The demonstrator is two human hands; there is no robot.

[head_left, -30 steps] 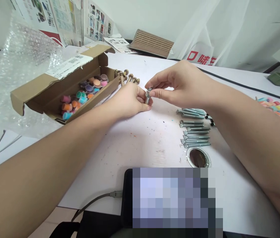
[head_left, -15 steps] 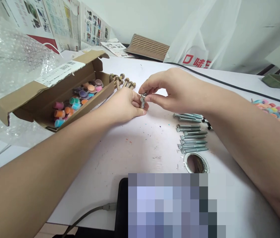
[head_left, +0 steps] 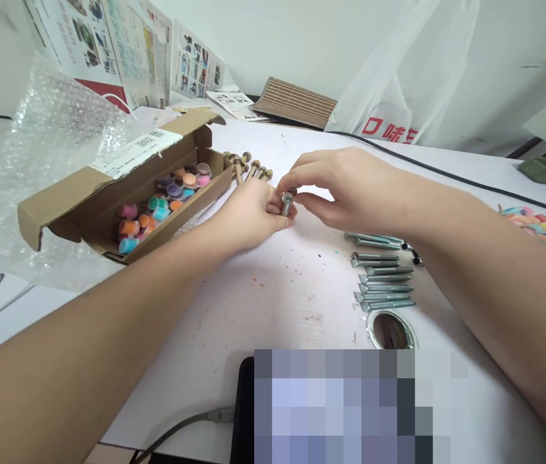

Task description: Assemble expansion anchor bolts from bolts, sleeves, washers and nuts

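White table (head_left: 273,316) | left grip (head_left: 250,209) clasping fastener (head_left: 286,205) | right grip (head_left: 350,187) wider than before, hold unclear

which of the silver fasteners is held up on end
The silver fastener pinched roughly upright in the left hand; the row of silver bolts by the right forearm lies flat on the white table.

Left hand (head_left: 254,211) in a pinch, right hand (head_left: 350,187) palm-down close beside.
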